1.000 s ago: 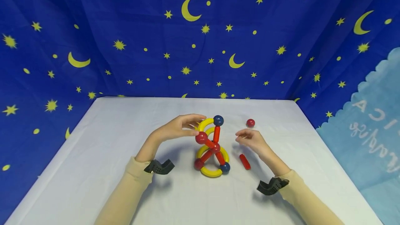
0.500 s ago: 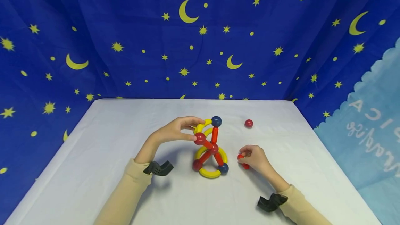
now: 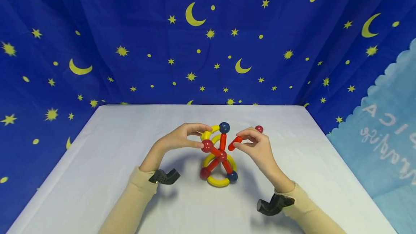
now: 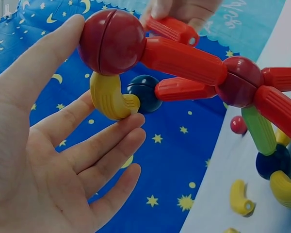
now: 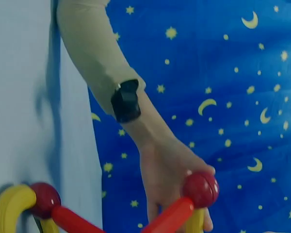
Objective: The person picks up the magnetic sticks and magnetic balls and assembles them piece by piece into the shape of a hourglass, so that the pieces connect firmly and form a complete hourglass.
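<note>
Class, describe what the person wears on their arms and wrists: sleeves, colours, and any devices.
Both arms wear long, close-fitting beige sleeves reaching the wrists. The left hand and right hand are bare, without gloves. Each wrist carries a small black angular device: left wrist device, right wrist device. No cables or markings show.

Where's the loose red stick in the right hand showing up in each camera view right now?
Head: red stick right of centre, pinched by the right hand.
Left wrist: red stick top centre, above the toy.
Right wrist: not in it.
Shared landmark: the red ball at the left hand's thumb.
</note>
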`<action>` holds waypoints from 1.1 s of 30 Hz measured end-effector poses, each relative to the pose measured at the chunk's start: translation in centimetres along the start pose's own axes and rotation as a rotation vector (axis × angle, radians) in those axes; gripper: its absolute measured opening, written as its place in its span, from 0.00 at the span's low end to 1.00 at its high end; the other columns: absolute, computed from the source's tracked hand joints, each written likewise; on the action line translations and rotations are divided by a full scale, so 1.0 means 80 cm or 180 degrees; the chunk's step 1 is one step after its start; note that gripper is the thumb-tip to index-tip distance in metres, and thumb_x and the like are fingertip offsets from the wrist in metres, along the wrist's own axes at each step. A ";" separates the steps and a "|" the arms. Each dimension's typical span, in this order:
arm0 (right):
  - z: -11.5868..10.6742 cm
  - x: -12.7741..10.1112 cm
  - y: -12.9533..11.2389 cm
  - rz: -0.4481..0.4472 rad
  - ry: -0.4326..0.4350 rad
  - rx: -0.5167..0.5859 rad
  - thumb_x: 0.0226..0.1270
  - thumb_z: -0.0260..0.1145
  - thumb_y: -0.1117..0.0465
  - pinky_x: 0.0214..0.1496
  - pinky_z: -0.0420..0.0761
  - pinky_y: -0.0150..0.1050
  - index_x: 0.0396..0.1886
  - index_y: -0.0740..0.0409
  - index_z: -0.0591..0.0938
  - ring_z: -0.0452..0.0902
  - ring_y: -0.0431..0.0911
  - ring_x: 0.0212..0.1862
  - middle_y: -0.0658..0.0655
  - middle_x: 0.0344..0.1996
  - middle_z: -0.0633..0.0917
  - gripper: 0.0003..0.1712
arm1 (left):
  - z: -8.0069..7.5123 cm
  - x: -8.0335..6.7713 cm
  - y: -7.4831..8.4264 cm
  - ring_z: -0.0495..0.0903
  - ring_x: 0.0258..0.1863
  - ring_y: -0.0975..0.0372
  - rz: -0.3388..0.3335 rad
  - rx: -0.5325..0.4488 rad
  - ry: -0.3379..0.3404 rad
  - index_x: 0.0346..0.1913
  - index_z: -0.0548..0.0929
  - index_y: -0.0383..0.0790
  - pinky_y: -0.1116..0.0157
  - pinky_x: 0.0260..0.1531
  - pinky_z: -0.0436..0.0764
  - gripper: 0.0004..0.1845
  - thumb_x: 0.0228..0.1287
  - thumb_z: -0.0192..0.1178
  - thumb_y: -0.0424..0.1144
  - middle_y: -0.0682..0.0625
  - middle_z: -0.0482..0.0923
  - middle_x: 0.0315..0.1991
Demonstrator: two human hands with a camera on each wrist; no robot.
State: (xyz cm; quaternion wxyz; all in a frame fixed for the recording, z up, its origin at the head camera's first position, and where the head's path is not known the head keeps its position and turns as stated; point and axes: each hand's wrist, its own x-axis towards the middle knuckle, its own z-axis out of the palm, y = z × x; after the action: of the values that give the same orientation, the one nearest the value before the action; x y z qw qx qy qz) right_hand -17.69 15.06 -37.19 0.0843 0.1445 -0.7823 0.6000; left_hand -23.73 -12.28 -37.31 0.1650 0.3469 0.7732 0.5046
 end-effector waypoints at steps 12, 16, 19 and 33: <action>0.026 -0.009 0.009 -0.0233 -0.0240 -0.0022 0.52 0.71 0.71 0.40 0.84 0.31 0.36 0.69 0.81 0.79 0.35 0.38 0.62 0.33 0.80 0.11 | -0.001 -0.002 0.001 0.70 0.63 0.52 0.0058 -0.0019 -0.0025 0.62 0.73 0.39 0.46 0.64 0.68 0.30 0.56 0.67 0.42 0.44 0.73 0.62; 0.029 -0.008 0.013 -0.0350 -0.0310 -0.0133 0.53 0.72 0.69 0.41 0.83 0.31 0.37 0.67 0.82 0.78 0.36 0.40 0.62 0.34 0.81 0.11 | -0.001 -0.002 0.001 0.70 0.62 0.52 0.0066 0.0008 -0.0024 0.61 0.74 0.40 0.45 0.64 0.67 0.30 0.56 0.67 0.43 0.44 0.74 0.62; 0.026 -0.006 0.015 -0.0467 -0.0272 -0.0184 0.55 0.71 0.68 0.42 0.83 0.31 0.38 0.65 0.82 0.78 0.36 0.40 0.62 0.35 0.82 0.11 | -0.001 -0.002 0.001 0.70 0.62 0.52 0.0074 0.0020 -0.0024 0.61 0.74 0.39 0.45 0.64 0.67 0.30 0.56 0.67 0.44 0.44 0.74 0.61; -0.047 0.059 0.059 0.0209 0.0524 -0.0710 0.64 0.63 0.67 0.42 0.80 0.24 0.48 0.72 0.80 0.79 0.49 0.45 0.69 0.47 0.80 0.15 | -0.001 0.000 0.000 0.70 0.63 0.51 0.0086 0.0023 -0.0005 0.61 0.73 0.37 0.47 0.65 0.68 0.30 0.56 0.68 0.42 0.43 0.73 0.61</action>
State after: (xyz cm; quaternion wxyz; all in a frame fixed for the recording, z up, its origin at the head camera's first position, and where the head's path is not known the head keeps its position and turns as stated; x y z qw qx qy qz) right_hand -23.87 19.20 -39.07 0.1441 0.0589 -0.8388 0.5217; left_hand -23.77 -12.33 -37.32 0.1575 0.3584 0.7701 0.5037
